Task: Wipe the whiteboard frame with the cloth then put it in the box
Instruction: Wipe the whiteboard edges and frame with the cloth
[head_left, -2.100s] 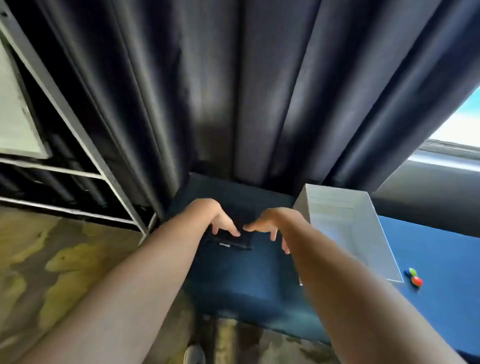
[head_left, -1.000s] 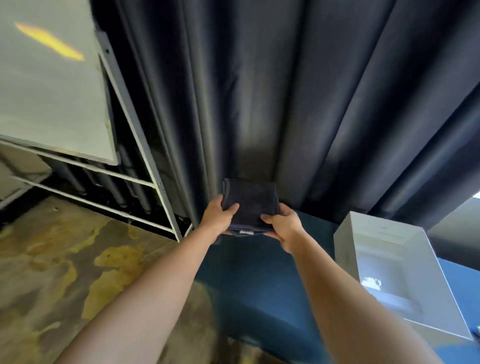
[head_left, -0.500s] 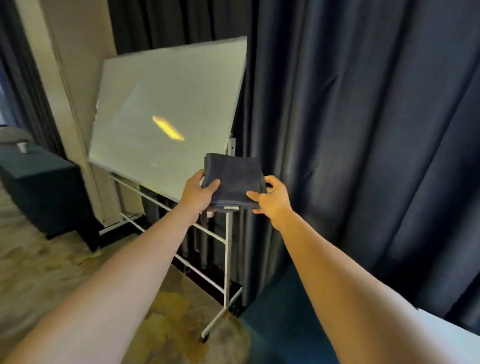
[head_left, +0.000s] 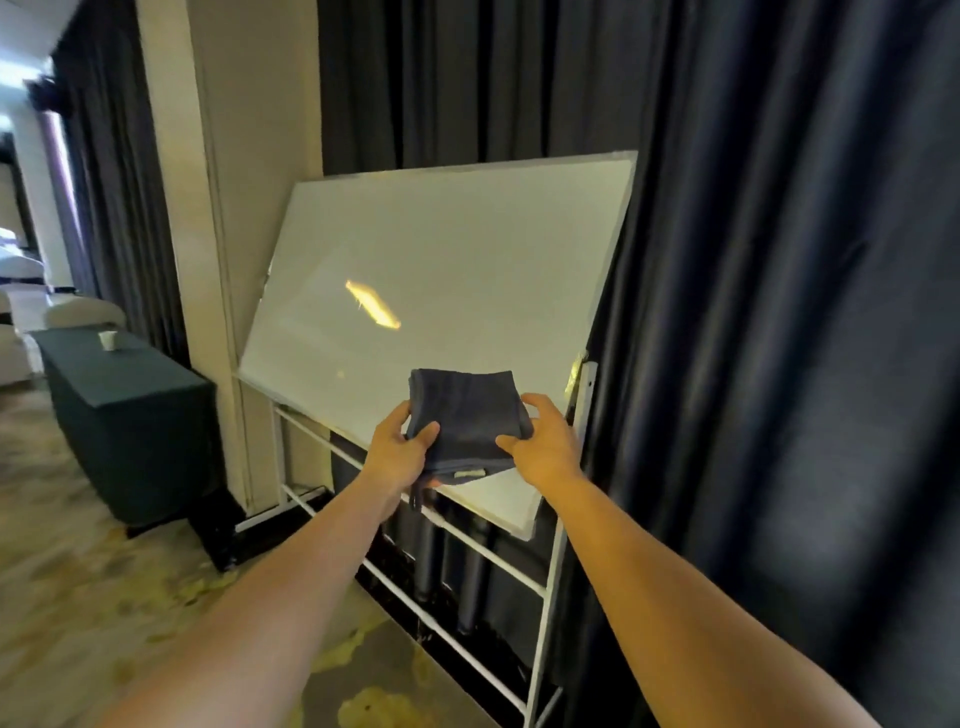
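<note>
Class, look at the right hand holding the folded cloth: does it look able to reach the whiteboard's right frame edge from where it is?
Probably yes. The right hand holds the cloth with the left hand, in front of the whiteboard. Nothing stands between it and the right frame edge.

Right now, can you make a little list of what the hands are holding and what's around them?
held thing: folded dark cloth
left hand: grips the cloth's left edge
right hand: holds the cloth's right edge
whiteboard: tilted on a white stand, behind the cloth
wiping: not started, cloth looks held in front of the board
box: not in view
behind: dark curtains
</note>
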